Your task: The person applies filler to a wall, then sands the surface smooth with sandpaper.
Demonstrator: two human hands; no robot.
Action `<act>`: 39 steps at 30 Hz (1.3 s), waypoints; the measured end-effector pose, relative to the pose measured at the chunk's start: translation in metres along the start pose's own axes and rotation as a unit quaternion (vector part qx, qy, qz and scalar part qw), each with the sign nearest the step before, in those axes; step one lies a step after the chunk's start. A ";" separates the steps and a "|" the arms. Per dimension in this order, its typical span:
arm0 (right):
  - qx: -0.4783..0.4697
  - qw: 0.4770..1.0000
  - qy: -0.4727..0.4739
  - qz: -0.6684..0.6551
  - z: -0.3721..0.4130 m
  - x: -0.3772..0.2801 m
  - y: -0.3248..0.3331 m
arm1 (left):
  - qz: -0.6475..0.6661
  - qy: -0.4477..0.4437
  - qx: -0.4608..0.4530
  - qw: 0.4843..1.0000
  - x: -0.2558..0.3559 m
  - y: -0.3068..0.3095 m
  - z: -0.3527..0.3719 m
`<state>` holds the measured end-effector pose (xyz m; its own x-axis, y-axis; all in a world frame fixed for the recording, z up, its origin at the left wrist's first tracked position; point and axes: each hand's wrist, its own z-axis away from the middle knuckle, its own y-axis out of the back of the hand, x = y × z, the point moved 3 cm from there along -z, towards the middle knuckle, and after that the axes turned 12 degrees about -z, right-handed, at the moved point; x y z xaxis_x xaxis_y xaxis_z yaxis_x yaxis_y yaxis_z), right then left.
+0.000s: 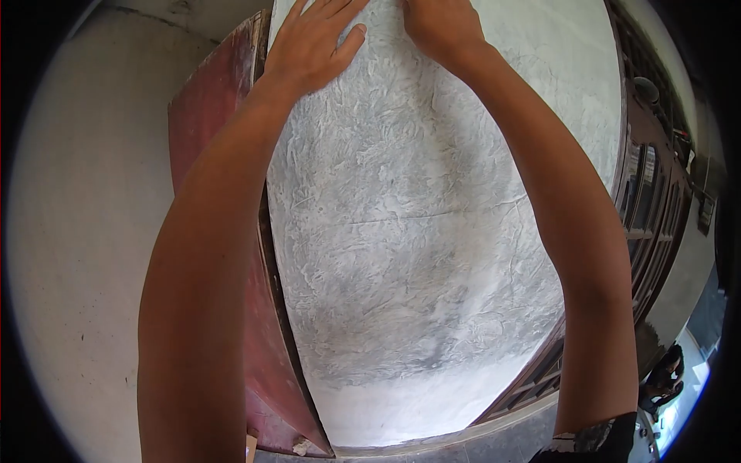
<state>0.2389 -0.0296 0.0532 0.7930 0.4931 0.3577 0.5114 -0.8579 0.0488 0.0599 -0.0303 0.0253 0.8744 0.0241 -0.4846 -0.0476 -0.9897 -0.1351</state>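
Note:
A rough, grey-white plastered wall (386, 255) fills the middle of the head view, with smeared texture and a thin crack running across it. My left hand (312, 46) lies flat on the wall near its left edge, fingers stretched and thumb apart; the fingertips pass out of view at the top. To its right, my right hand (444, 27) is against the wall at the top edge of the view, its fingers curled in. Whatever those fingers hold, if anything, is hidden.
A worn red panel (212, 100) with a dark edge stands along the wall's left side. Dark brown window frames (644, 193) line the right. A person in dark clothing (665, 378) is at the lower right. Grey floor (494, 440) shows at the bottom.

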 end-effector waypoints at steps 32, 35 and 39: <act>0.025 0.996 0.061 0.055 0.037 0.012 -0.010 | 0.007 0.002 0.008 1.000 -0.001 0.000 0.001; 0.030 0.999 0.009 -0.008 -0.016 0.021 -0.012 | 0.002 0.005 0.003 1.000 -0.002 -0.001 0.000; 0.027 0.997 0.073 0.008 0.052 0.017 -0.029 | 0.022 0.002 0.012 1.000 -0.004 -0.004 0.003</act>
<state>0.2540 0.0113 0.0096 0.7468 0.4490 0.4905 0.5190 -0.8547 -0.0078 0.0554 -0.0261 0.0253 0.8731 -0.0203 -0.4871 -0.0980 -0.9861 -0.1345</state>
